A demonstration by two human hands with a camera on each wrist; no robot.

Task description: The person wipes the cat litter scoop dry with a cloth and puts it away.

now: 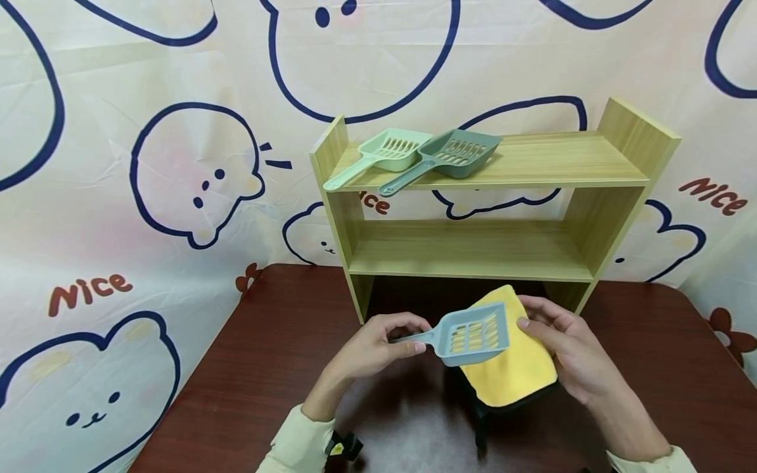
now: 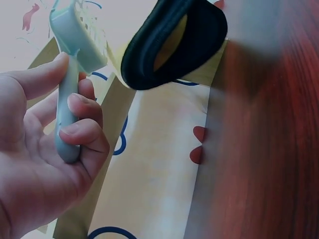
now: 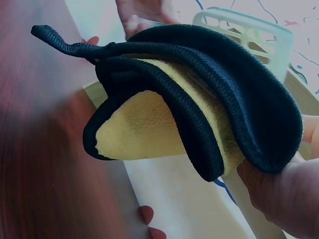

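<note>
My left hand (image 1: 374, 348) grips a light blue slotted litter scoop (image 1: 468, 357) by its handle, fingers curled round it in the left wrist view. The scoop's head points right and overlaps a yellow cloth (image 1: 523, 374) in the head view. My right hand (image 1: 576, 351) pinches the right side of this cloth, thumb on its yellow face. In the right wrist view the cloth is folded over in layers, with a dark side, dark bound edges and a hanging loop (image 3: 65, 47). Both things are held up above the table.
Behind the hands stands a light wooden shelf (image 1: 473, 248) on a dark red-brown table (image 1: 236, 394). A pale green litter scoop (image 1: 381, 157) and a darker grey-green one (image 1: 440, 157) lie on its top board, handles jutting over the front edge. A cartoon-printed sheet (image 1: 177, 79) hangs behind.
</note>
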